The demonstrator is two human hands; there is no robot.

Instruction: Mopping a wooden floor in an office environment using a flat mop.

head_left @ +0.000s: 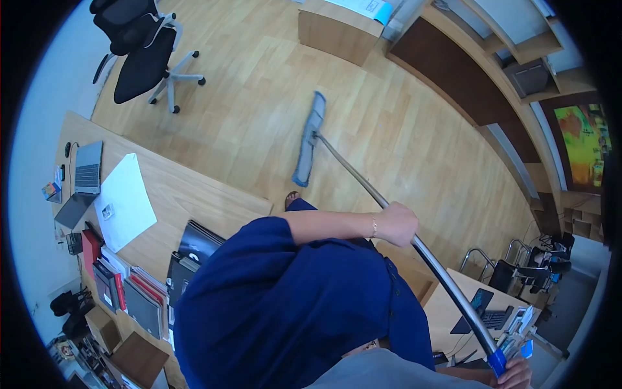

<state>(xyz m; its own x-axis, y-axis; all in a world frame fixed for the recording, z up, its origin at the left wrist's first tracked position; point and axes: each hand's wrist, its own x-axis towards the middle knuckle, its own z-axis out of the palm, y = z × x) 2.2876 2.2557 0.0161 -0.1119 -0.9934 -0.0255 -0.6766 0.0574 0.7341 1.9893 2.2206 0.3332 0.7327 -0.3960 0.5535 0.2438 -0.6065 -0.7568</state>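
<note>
A flat floor mop with a long metal handle [451,289] runs from the lower right up to the middle of the view. Its long grey-blue mop head [310,139] lies flat on the wooden floor. My left hand [396,224], with a thin bracelet at the wrist, is wrapped round the middle of the handle. At the handle's upper end, near the lower right rim, my right hand [514,374] grips it by the blue end piece [497,362]; part of that hand is cut off by the dark rim.
On my left stands a desk [188,188] with a laptop [88,170], a white sheet and several files. A black office chair [146,61] is at the far left. A wooden cabinet [337,32] stands ahead. Shelving lines the right, and another desk [447,318] is close by.
</note>
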